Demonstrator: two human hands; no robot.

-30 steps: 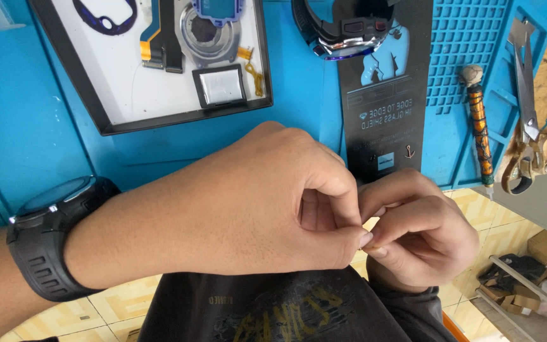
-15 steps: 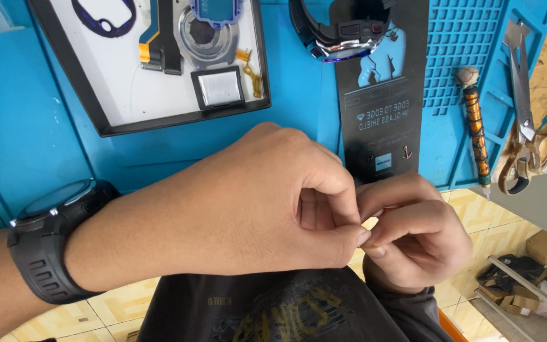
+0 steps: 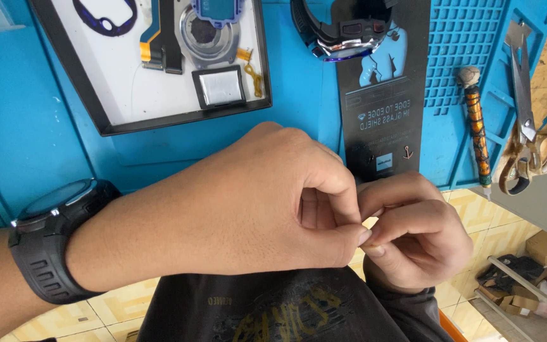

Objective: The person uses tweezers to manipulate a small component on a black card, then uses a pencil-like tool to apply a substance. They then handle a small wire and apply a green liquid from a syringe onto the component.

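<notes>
My left hand (image 3: 254, 202), with a black wristwatch (image 3: 52, 244) on its wrist, reaches in from the left over the edge of the blue work mat (image 3: 26, 126). My right hand (image 3: 413, 234) meets it from the right. The fingertips of both hands pinch together on a tiny item (image 3: 370, 235), almost wholly hidden between them and too small to identify. Both hands hover above my dark shirt (image 3: 286, 310), just in front of the mat.
A black-rimmed white tray (image 3: 128, 123) holds several taken-apart watch parts. A black card (image 3: 381, 120) with a dark watch (image 3: 346, 28) at its top lies to its right. Farther right lie an orange-banded screwdriver (image 3: 476, 123) and scissors (image 3: 527, 114). Tiled floor shows below.
The hands stay pinched together in the same place; only the fingertips shift slightly.
</notes>
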